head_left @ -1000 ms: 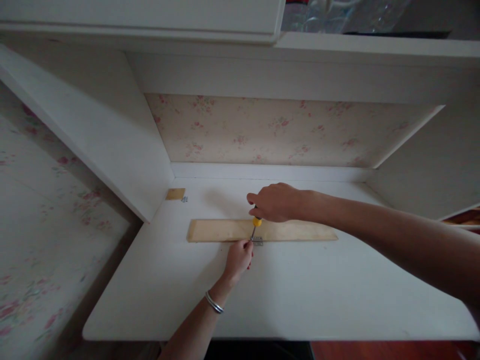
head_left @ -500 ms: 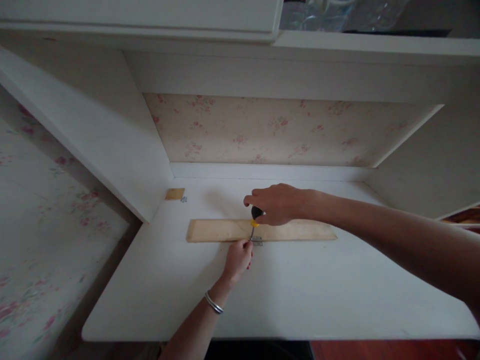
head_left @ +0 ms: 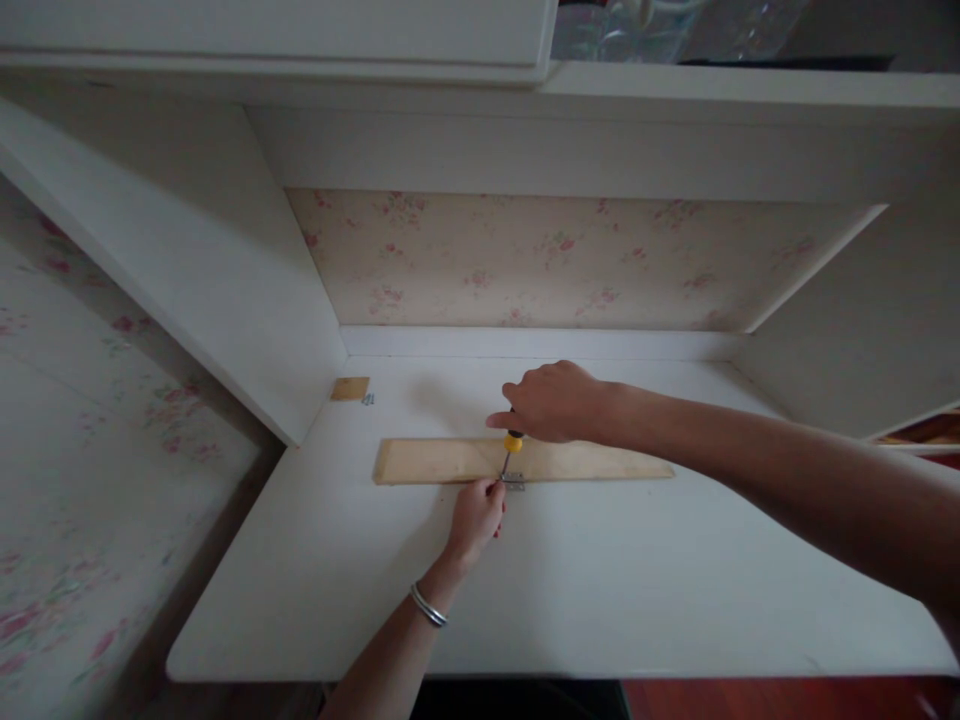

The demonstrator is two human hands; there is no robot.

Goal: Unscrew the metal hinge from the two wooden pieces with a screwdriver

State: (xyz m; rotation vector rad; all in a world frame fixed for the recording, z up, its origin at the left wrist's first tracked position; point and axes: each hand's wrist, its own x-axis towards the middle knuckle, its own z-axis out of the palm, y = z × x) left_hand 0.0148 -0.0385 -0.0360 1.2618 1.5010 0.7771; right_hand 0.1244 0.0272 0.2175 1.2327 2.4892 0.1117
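My right hand (head_left: pixel 556 402) is closed around the black and yellow handle of a screwdriver (head_left: pixel 513 443). The shaft slants down to a metal hinge (head_left: pixel 513 481) at the near edge of a long pale wooden board (head_left: pixel 439 462). My left hand (head_left: pixel 475 520) is closed just left of the hinge, its fingertips by the screwdriver's tip. Red bits of a red-handled tool (head_left: pixel 497 532) show beside that palm; the rest of the tool is hidden by the fingers. The board lies flat on a white desk top (head_left: pixel 637 580).
Near the left side panel (head_left: pixel 187 230) lie a small wooden piece (head_left: pixel 350 388) and a few small metal screws (head_left: pixel 368 399). An overhead cabinet (head_left: pixel 270 40) hangs above, with clear plastic containers (head_left: pixel 630 30) on its open shelf. Floral wallpaper (head_left: pixel 480 260) covers the back.
My right hand has turned and shifted slightly on the screwdriver handle, uncovering more of its yellow part. My left hand, the board and the hinge stay in place.
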